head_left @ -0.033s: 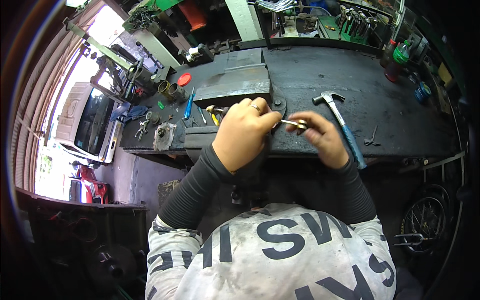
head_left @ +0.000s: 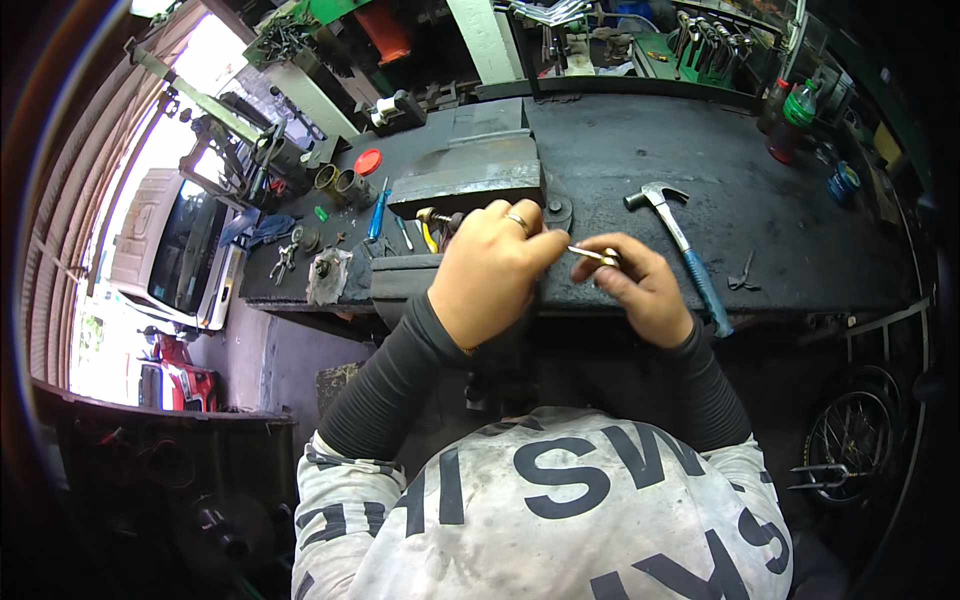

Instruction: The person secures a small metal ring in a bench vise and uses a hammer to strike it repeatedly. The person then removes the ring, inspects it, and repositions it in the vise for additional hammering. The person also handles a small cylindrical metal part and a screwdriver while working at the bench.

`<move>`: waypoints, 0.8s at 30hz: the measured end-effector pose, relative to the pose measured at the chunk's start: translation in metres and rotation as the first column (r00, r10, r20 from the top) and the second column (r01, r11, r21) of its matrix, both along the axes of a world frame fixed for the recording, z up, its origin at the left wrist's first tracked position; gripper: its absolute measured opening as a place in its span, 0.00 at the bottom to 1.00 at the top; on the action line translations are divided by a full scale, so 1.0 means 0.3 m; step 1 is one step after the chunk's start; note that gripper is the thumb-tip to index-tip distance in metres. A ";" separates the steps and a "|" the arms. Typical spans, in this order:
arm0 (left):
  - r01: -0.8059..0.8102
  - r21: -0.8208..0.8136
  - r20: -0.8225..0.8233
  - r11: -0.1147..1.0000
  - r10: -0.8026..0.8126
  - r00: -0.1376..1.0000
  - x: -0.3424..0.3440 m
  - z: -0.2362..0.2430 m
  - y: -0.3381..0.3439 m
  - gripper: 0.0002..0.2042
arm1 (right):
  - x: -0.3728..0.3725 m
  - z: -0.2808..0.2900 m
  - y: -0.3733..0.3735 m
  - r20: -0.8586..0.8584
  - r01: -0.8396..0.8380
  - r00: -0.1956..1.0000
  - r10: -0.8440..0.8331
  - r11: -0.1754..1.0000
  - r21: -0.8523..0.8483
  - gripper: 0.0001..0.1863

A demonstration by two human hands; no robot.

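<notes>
Plainly slender, pale metal rod (head_left: 586, 252), brassy tip (head_left: 609, 259); hands: left (head_left: 495, 262) closed on it, right (head_left: 652, 283) half-curled, grip unclear.

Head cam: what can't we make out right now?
All head view:
Left hand: most fingertips and their exact grip, hidden by the back of that hand.
Brass piece at the right hand: too small to tell whether it joins the rod.
Vise: partly covered by the left hand.
Wheel: its support, lost in shadow.
</notes>
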State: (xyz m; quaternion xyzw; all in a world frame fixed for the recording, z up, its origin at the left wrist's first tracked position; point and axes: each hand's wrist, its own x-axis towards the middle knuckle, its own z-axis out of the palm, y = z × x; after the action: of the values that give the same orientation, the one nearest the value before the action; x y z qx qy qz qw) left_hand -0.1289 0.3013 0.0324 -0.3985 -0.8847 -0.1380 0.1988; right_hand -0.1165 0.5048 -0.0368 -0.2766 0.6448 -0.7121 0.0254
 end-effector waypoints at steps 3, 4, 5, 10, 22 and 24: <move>0.083 -0.021 -0.157 0.996 -0.086 0.984 0.009 0.026 0.001 0.07 | 0.089 0.001 -0.055 0.162 0.126 0.982 -0.096 0.975 -0.183 0.12; 0.136 -0.005 -0.208 0.991 -0.134 0.969 0.013 0.027 -0.007 0.08 | 0.121 -0.011 -0.079 0.145 0.171 0.980 -0.138 0.955 -0.242 0.12; 0.192 0.009 -0.259 0.981 -0.183 0.948 0.019 0.026 -0.017 0.08 | 0.150 -0.024 -0.106 0.128 0.215 0.975 -0.184 0.929 -0.300 0.13; 0.453 0.355 -0.298 0.818 -0.361 0.884 0.091 -0.015 -0.166 0.15 | 0.244 -0.017 -0.327 0.227 0.419 0.908 -0.353 0.725 -0.546 0.15; -0.133 0.900 0.303 0.415 -0.375 0.876 0.026 -0.175 -0.777 0.13 | 0.456 -0.017 -0.638 0.329 0.528 0.835 -0.440 0.809 -0.259 0.10; -0.022 0.830 0.303 0.557 -0.418 0.856 0.041 -0.160 -0.804 0.13 | 0.492 0.032 -0.638 0.292 0.446 0.856 -0.426 0.895 -0.002 0.10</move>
State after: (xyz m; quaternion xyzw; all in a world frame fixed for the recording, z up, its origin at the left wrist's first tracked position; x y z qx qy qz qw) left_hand -0.1166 0.0602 -0.0154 -0.3175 -0.6893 -0.6398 0.1208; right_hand 0.0312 0.3134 -0.0271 -0.0190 0.6548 -0.7536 -0.0540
